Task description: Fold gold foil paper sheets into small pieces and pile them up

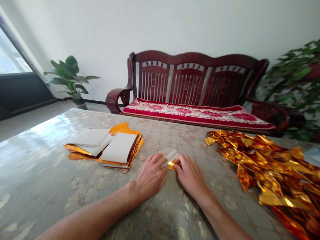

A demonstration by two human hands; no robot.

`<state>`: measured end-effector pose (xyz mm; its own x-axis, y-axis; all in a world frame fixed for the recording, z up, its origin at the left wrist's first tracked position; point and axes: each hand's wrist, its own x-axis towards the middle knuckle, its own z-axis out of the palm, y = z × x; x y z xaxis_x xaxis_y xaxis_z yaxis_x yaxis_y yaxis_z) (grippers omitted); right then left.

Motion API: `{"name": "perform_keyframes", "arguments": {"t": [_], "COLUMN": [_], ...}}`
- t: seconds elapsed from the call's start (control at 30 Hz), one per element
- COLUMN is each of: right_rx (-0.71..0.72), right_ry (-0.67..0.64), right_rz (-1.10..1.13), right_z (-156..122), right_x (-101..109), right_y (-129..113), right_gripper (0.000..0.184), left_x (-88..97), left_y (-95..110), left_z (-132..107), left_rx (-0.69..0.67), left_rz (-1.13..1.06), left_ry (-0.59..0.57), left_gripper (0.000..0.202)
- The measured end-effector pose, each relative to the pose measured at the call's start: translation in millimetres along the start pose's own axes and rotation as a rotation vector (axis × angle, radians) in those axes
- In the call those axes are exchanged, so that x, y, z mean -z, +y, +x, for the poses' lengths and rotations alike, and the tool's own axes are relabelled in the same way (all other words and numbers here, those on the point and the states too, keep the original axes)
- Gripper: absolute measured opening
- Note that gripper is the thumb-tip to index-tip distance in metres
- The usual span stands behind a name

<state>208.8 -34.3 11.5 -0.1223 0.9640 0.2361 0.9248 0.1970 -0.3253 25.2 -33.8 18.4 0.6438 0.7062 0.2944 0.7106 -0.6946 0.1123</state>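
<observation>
Pinching a small foil slip [172, 157] from both sides: left hand [151, 176] at its near-left end, right hand [190, 175] at its near-right edge, with fingertips almost meeting over it. Both hands curled, knuckles up, wrists low over the desk [37, 173].

Sits at the centre of the desk, just ahead of the fingertips. Touching the surface or barely lifted: cannot tell. Slants along its long axis from near-left to far-right, away from the body. Equally close to both hands. Shows a matte white back on top and a bright gold corner low down between the thumbs. Thin, creased, folded flat.

To the left, well apart from the left hand: a stack of sheets [120, 148], rectangular, white face up, with orange-gold edges fanned out beneath. Just beside it and partly overlapping, a second stack [87, 141], spread more loosely.

To the right, near the right forearm: a heap of folded gold pieces [270, 173], crinkled, mirror-bright and sharp-pointed, sprawling towards the desk's edge.

Desk surface glossy, with a pale floral and tiled pattern under a clear cover and glare at the left.

Beyond: a dark red wooden bench [190, 76] with a spindled back, a red embroidered cushion [195, 113] along its seat, and a potted plant [70, 76] by the window.
</observation>
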Motion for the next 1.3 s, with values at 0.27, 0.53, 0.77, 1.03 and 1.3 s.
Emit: {"name": "perform_keyframes", "arguments": {"t": [0.27,0.53,0.77,1.03,1.3], "right_rx": [0.014,-0.073,-0.131,-0.183,-0.274], "right_ry": [0.003,0.08,0.101,0.07,0.011], "right_rz": [0.004,0.119,-0.066,-0.148,0.038], "right_z": [0,0,2,4,6], "right_x": [0,-4,-1,5,6], "right_y": [6,19,18,16,6], "right_gripper": [0.01,0.011,0.012,0.008,0.011], "left_x": [-3.5,-9.9,-8.9,-6.8,-10.5], "left_y": [-1,2,4,2,5], "left_z": [-2,-4,3,5,2], "left_rx": [-0.132,-0.181,-0.134,-0.116,-0.092], "left_rz": [0.041,0.056,-0.048,-0.105,-0.127], "left_ry": [-0.079,-0.071,-0.023,-0.134,-0.131], "left_gripper": [0.014,0.022,0.02,0.023,0.019]}}
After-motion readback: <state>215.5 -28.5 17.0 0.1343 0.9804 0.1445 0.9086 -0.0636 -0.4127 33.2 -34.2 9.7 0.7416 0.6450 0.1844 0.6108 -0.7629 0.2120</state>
